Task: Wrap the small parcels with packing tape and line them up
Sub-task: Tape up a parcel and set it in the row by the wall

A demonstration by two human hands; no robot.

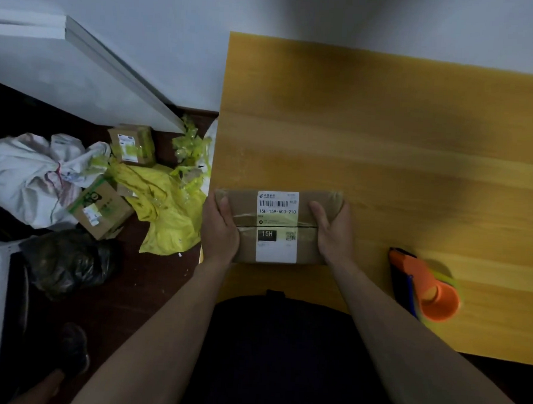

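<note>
A brown cardboard parcel (276, 225) with a white shipping label lies at the near left corner of the yellow wooden table (385, 140). My left hand (219, 228) grips its left end and my right hand (331, 231) grips its right end, thumbs on top. An orange tape dispenser (424, 284) with a roll of yellowish tape lies on the table to the right of the parcel, apart from both hands.
On the dark floor left of the table lie two more cardboard parcels (132, 144) (99, 207), a white sack (29, 174), a black bag (67, 261), yellow plastic (166, 209) and crumpled tape scraps (191, 145). A white wall runs behind the table.
</note>
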